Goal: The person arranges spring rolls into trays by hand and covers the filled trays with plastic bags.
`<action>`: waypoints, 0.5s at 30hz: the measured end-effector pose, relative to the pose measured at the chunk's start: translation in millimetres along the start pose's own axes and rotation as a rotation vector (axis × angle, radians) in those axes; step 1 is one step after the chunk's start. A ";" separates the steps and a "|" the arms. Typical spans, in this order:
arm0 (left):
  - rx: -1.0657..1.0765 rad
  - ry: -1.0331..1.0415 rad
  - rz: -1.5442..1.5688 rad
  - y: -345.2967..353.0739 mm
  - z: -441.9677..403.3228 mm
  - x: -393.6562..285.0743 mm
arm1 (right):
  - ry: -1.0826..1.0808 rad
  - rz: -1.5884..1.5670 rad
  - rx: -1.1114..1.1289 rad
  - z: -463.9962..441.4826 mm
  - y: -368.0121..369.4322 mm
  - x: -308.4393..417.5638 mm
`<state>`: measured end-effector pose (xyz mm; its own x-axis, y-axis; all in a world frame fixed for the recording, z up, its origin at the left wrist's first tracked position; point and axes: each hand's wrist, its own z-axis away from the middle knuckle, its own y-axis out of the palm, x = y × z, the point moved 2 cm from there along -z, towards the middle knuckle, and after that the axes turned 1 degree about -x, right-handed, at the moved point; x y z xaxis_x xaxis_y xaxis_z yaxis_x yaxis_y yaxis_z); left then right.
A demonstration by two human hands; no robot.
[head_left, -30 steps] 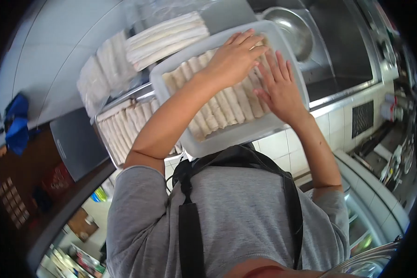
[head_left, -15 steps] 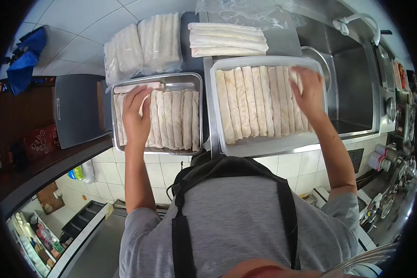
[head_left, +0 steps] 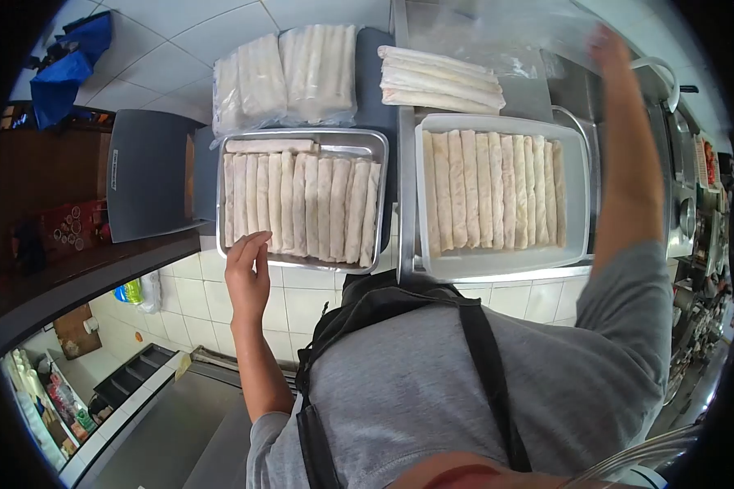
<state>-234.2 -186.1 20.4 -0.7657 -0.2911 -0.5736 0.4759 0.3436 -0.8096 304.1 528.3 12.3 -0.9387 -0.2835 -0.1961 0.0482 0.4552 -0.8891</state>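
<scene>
My left hand is at the front left rim of a metal tray, fingers loosely bent and apart, nothing seen in them. In that tray stand several pale spring rolls side by side, with one lying crosswise behind. My right hand, blurred, reaches far to the back right. A clear plastic bag, smeared by motion, stretches leftward from its fingers, which seem closed on the edge. A white plastic tub holds another row of spring rolls.
A stack of spring rolls lies on the metal counter behind the tub. Bagged rolls rest behind the metal tray. A sink with a faucet is at the right, and a dark grey chair at the left.
My right hand has left the rolls in the tub and swung to the back right, where the plastic bag now moves. My left hand has drawn back from over the tray to its front rim.
</scene>
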 end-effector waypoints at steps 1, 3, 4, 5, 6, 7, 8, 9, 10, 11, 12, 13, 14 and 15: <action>0.013 0.030 -0.027 -3.4 -0.3 6.8 | 0.070 -0.258 0.040 8.3 -41.2 -57.1; 0.016 0.084 -0.052 -7.6 -4.4 11.1 | 0.236 -0.817 0.126 34.8 -122.3 -177.1; 0.015 0.095 -0.051 -8.7 -8.5 9.6 | 0.287 -0.989 0.147 53.5 -158.8 -231.4; 0.012 0.110 -0.050 -9.5 -13.7 7.6 | 0.289 -1.081 0.146 76.6 -188.5 -283.3; 0.013 0.126 -0.051 -10.7 -19.6 4.7 | 0.391 -1.052 -0.005 101.5 -233.9 -313.0; 0.022 0.155 -0.042 -11.1 -27.5 -2.8 | 0.470 -0.915 -0.201 134.5 -257.6 -322.2; 0.024 0.175 -0.035 -10.5 -33.2 -10.0 | 0.531 -0.737 -0.389 171.7 -280.1 -314.3; 0.028 0.200 -0.025 -8.7 -38.5 -17.9 | 0.580 -0.514 -0.521 208.6 -286.9 -301.8; 0.034 0.229 -0.010 -5.9 -44.4 -25.8 | 0.625 -0.243 -0.567 243.9 -281.5 -291.3; 0.050 0.272 0.019 -3.2 -50.2 -33.4 | 0.674 0.080 -0.472 280.7 -259.3 -281.6; 0.070 0.295 0.033 0.6 -54.0 -38.6 | 0.705 0.390 -0.263 321.6 -225.9 -270.5; 0.092 0.317 0.045 4.0 -56.6 -42.9 | 0.681 0.524 0.072 364.4 -182.9 -261.6; 0.113 0.338 0.057 7.0 -59.0 -46.7 | 0.637 0.189 0.601 418.0 -126.1 -246.6; 0.150 0.335 0.061 9.0 -61.2 -50.5 | 0.671 -0.226 1.102 473.5 -76.9 -222.7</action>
<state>-217.7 -113.6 49.8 -0.8214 0.0427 -0.5687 0.5639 0.2095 -0.7988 671.0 156.8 -71.5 -0.9336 0.3561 -0.0406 -0.1794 -0.5624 -0.8072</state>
